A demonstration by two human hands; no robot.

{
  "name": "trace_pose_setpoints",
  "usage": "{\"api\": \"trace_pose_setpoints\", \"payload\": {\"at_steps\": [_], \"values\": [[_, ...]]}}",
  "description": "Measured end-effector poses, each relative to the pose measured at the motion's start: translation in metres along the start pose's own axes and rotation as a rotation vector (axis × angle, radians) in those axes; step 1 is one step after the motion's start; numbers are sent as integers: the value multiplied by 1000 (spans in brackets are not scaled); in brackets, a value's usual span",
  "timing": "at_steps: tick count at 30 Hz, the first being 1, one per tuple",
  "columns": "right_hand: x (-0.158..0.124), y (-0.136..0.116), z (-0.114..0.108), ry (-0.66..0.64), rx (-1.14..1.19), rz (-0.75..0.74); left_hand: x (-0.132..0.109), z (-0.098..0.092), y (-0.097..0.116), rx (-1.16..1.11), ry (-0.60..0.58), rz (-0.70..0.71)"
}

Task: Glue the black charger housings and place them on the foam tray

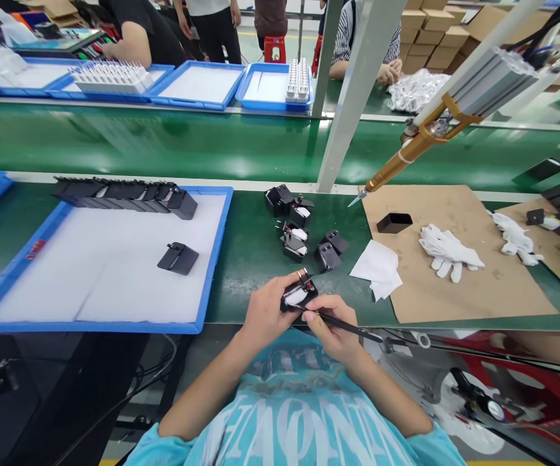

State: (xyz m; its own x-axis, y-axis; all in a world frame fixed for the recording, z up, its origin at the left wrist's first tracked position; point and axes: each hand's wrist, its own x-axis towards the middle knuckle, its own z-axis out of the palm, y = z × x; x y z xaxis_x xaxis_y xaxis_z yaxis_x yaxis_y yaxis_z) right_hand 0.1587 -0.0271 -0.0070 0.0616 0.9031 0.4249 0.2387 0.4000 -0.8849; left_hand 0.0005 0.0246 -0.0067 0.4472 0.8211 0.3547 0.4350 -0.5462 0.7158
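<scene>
My left hand (266,305) grips a small black plastic housing (313,291) at the table's front edge. A white part and some reddish wiring show inside it, and metal prongs stick up at its far end. In my right hand (336,330) is a slim black tool, perhaps tweezers (364,332), its tip at the housing's near side. Just beyond my hands lie several similar housings, some with white parts inside (295,241), and two black pieces (328,257). A white cloth (377,268) lies to the right.
At left, a blue-rimmed tray (202,285) holds a row of black housings (124,194) and a single one (179,258). White gloves (447,249) and a black sleeve (395,222) lie on cardboard (478,291). A gold-coloured dispenser (396,165) hangs overhead beside a white post (345,123).
</scene>
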Motion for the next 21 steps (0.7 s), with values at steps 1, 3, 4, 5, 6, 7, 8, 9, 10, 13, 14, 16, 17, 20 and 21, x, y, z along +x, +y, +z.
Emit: {"api": "trace_pose_setpoints", "payload": {"at_steps": [1,3,4,5,6,7,8,9,10,13,14,16,17,20,21], "values": [[0,-1,0,3,-10,-11,0,0,0,3,3,6],[1,-2,0,3,-29,-22,0,-1,1,9,6,16],[1,-3,0,1,-36,-22,0,-1,1,12,7,19],[2,-3,0,-1,-41,-20,0,-1,1,16,9,23],[2,-4,0,-2,-43,-20,0,-1,1,19,12,26],[3,-5,0,-5,-44,-22,0,-1,1,21,13,29],[4,-5,0,-7,-44,-27,0,-1,1,23,16,32],[4,-6,0,-11,-44,-34,0,-1,1,25,19,36],[5,-6,0,-15,-44,-39,0,-1,2,27,20,40],[5,-7,-1,-32,-38,-49,0,-2,2,33,19,40],[4,-7,-2,-39,-35,-47,0,-2,3,33,18,37],[3,-5,-3,-51,-24,-34,0,-2,3,33,18,27],[2,-4,-3,-48,-20,-31,0,-3,3,35,19,20],[3,-2,-6,-19,-34,-61,0,-4,5,42,15,-5],[5,-1,-7,-29,-45,-93,0,-4,5,45,6,-16]]}}
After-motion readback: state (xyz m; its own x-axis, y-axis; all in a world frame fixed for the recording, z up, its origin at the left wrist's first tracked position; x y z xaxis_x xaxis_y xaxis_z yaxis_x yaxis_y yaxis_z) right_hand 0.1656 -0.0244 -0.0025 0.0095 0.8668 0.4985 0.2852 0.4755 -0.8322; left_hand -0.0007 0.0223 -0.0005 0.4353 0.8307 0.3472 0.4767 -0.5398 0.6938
